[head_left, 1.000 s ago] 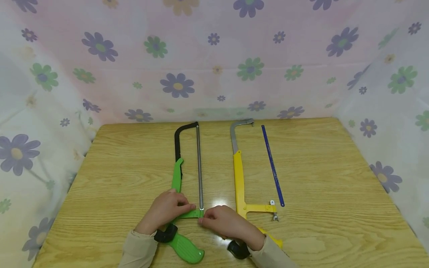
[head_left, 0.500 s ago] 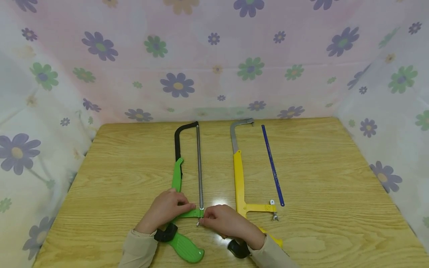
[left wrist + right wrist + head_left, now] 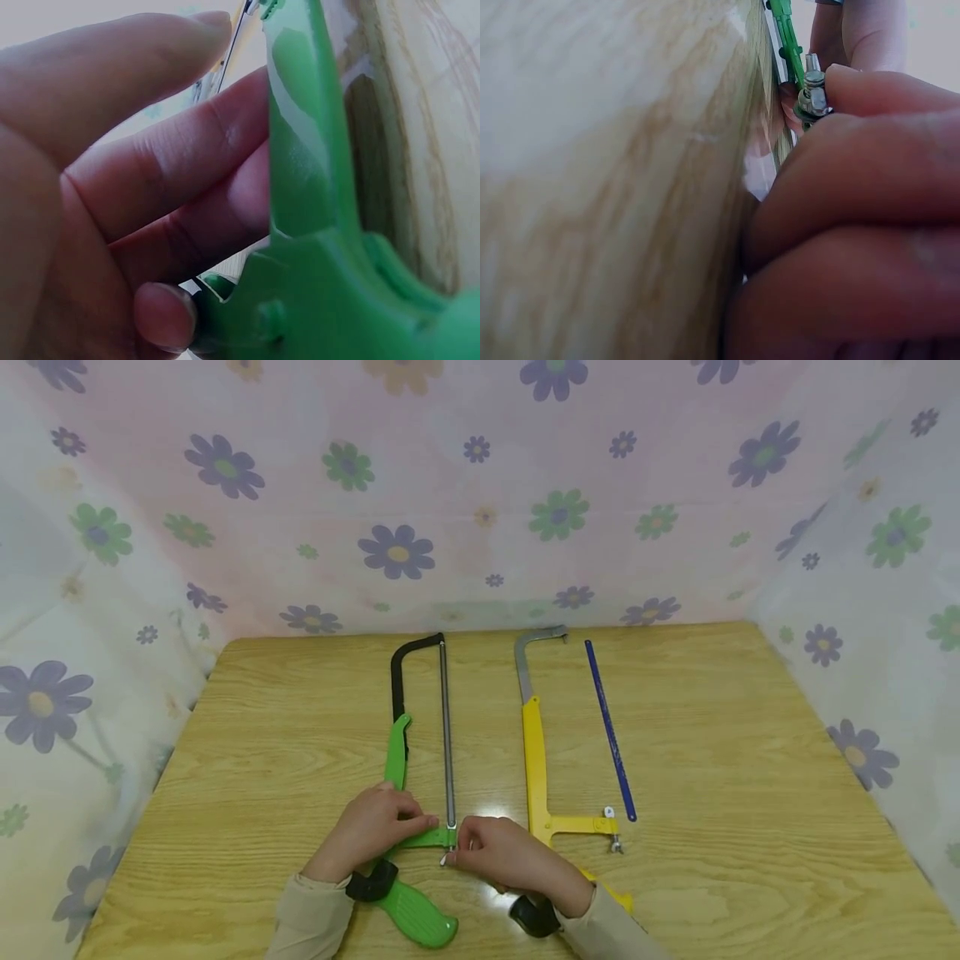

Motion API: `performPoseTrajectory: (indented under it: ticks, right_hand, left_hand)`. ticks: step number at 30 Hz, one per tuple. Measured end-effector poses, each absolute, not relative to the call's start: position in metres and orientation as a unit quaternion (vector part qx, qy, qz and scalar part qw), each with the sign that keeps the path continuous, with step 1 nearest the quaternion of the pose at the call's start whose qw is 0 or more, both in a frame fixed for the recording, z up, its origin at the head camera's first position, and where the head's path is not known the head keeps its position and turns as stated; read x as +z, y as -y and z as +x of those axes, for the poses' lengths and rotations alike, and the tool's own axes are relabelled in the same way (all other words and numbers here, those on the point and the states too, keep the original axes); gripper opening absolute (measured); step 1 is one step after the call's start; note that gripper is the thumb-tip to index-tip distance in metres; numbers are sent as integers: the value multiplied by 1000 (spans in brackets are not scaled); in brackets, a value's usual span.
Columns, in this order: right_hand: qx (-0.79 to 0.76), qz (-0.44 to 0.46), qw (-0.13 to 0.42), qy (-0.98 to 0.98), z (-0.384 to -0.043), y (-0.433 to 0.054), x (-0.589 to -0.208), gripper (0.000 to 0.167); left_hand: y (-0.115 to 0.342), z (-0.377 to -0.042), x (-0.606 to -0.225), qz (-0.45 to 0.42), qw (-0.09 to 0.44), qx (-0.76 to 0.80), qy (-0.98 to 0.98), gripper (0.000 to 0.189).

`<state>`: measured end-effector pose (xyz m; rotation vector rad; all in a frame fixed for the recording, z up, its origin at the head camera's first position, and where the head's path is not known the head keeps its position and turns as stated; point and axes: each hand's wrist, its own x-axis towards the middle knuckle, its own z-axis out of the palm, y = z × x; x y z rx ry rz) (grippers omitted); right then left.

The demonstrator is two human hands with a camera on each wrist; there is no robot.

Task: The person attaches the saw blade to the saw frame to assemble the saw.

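A green hacksaw point(image 3: 416, 914) with a black front arm lies on the table, a grey blade point(image 3: 447, 735) fitted along its right side. My left hand point(image 3: 375, 827) holds its green frame near the handle; the left wrist view shows fingers point(image 3: 180, 169) against the frame. At the lower end of the blade, my right hand point(image 3: 498, 852) pinches the silver wing nut point(image 3: 815, 97) between thumb and finger. The right hand partly hides that nut in the head view.
To the right lies a yellow hacksaw point(image 3: 534, 760) with a grey front arm, no blade, and its own wing nut point(image 3: 616, 845). A loose blue blade point(image 3: 611, 735) lies beyond it. Flowered cloth point(image 3: 450, 485) borders the table point(image 3: 750, 877) at the back and sides.
The wing nut's silver wing, hidden a second ago, now shows by my right thumb. My right fingers have shifted slightly at the nut; the left hand and both saws stay put.
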<state>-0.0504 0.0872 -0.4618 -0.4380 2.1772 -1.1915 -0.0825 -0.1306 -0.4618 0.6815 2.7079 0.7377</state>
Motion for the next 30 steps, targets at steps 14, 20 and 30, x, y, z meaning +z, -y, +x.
performPoseTrajectory:
  ticks: [14, 20, 30]
  right_hand:
    - [-441, -168, 303, -828, -50, -86, -461, 28]
    - [-453, -171, 307, -819, -49, -86, -462, 34]
    - [-473, -165, 327, -801, -48, -85, -462, 41]
  left_hand:
    - [131, -82, -465, 234, 124, 258, -929, 28]
    - [132, -82, -466, 239, 117, 257, -929, 29]
    - [132, -82, -466, 242, 111, 258, -929, 28]
